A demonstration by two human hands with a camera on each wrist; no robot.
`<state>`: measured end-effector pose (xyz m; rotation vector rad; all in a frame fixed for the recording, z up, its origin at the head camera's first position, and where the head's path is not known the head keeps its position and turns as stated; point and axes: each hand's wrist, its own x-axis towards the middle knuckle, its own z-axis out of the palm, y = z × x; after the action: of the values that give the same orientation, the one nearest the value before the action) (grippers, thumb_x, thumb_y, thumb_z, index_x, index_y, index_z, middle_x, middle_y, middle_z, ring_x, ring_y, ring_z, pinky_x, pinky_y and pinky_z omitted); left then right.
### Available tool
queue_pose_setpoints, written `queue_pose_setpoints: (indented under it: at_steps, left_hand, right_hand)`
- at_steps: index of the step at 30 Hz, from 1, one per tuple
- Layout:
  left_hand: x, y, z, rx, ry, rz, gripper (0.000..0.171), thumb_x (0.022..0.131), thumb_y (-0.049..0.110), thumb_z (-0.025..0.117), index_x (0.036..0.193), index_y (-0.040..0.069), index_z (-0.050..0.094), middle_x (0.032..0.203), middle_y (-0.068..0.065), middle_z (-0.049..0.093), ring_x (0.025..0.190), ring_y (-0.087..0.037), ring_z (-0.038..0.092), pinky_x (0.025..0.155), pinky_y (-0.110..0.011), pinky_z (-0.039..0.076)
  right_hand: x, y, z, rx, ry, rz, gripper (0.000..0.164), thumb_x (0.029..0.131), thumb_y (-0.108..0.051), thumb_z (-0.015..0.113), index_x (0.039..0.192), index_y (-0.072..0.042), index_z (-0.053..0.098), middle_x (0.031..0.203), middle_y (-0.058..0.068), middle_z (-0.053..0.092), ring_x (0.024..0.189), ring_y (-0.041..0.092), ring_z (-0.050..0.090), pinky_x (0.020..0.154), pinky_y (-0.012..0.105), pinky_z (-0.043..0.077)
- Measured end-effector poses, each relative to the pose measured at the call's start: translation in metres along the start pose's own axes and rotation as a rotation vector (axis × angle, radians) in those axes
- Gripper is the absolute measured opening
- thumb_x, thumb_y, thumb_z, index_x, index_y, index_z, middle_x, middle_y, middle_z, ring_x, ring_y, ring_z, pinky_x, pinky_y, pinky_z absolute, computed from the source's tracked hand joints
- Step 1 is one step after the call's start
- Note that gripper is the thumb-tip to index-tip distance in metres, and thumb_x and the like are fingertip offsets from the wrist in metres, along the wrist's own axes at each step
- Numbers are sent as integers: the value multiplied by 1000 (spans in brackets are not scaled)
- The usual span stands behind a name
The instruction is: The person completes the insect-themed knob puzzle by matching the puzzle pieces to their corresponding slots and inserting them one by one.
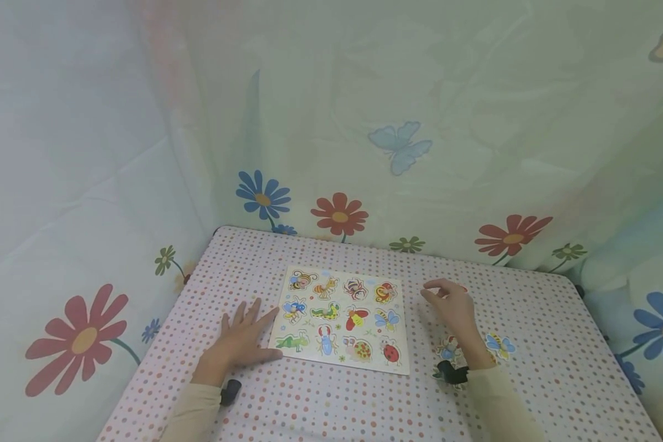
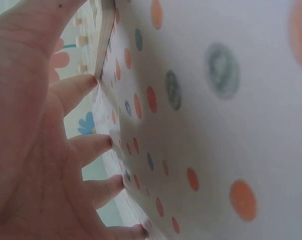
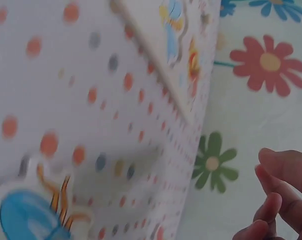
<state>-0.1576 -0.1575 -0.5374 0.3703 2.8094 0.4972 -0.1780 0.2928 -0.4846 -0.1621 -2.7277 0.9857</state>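
Note:
A pale wooden puzzle board [image 1: 339, 363] with rows of insect pictures lies flat on the table. My left hand [image 1: 241, 341] rests beside its left edge, fingers spread, with the thumb and forefinger right at the border. In the left wrist view, the fingertips [image 2: 91, 144] meet the dotted cloth, and small wooden knobs [image 2: 81, 41] stand on the board. My right hand [image 1: 452, 307] hovers to the right of the board, fingers loosely bent and nothing visible between them. Under the right wrist lies a blue beetle piece [image 3: 28, 215], partly hidden by the arm in the head view.
A bee piece [image 1: 500, 345] lies right of the right wrist. A bit of a red piece [image 1: 464, 288] shows behind the right hand. The dotted tablecloth [image 1: 337, 405] covers the table, and a flower-printed curtain [image 1: 331, 123] hangs along its back and sides.

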Motion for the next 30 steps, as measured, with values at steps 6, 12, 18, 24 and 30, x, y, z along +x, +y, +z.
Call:
queue_pose_setpoints:
  at_steps: [6, 12, 18, 24, 30]
  left_hand:
    - [0, 0, 0, 5, -1, -2, 98, 76, 67, 73, 158, 28, 34, 166, -16, 9, 149, -46, 2, 112, -72, -3]
    - [0, -1, 1, -5, -5, -2, 98, 76, 66, 74, 157, 28, 34, 166, -16, 9, 149, -47, 1, 111, -73, -3]
    - [-1, 0, -2, -3, -5, 9, 98, 77, 66, 74, 158, 28, 33, 166, -16, 9, 149, -47, 2, 111, -73, -1]
    - [-1, 0, -4, -17, -7, 23, 98, 77, 66, 74, 158, 29, 33, 166, -16, 9, 149, -47, 1, 111, -74, 0]
    - [0, -1, -4, -7, -6, 28, 98, 77, 67, 73, 158, 29, 33, 166, -16, 10, 148, -48, 2, 111, -74, 1]
  right_hand:
    - [15, 36, -8, 27, 75, 139, 31, 97, -26, 67, 116, -2, 70, 99, 18, 65, 78, 25, 56, 57, 31, 43]
    - [29, 60, -12, 77, 116, 274, 35, 97, -26, 66, 123, -3, 66, 97, 16, 62, 74, 26, 54, 56, 36, 46]
    - [38, 73, -10, 108, 99, 397, 43, 100, -31, 61, 131, -1, 61, 116, 21, 57, 91, 29, 52, 64, 35, 43]
    - [40, 79, -6, 147, 79, 468, 47, 98, -31, 61, 133, 0, 59, 125, 23, 57, 100, 31, 53, 64, 30, 40]
    - [41, 81, -3, 162, 69, 466, 45, 98, -29, 62, 130, 2, 59, 127, 24, 55, 106, 34, 52, 75, 39, 44]
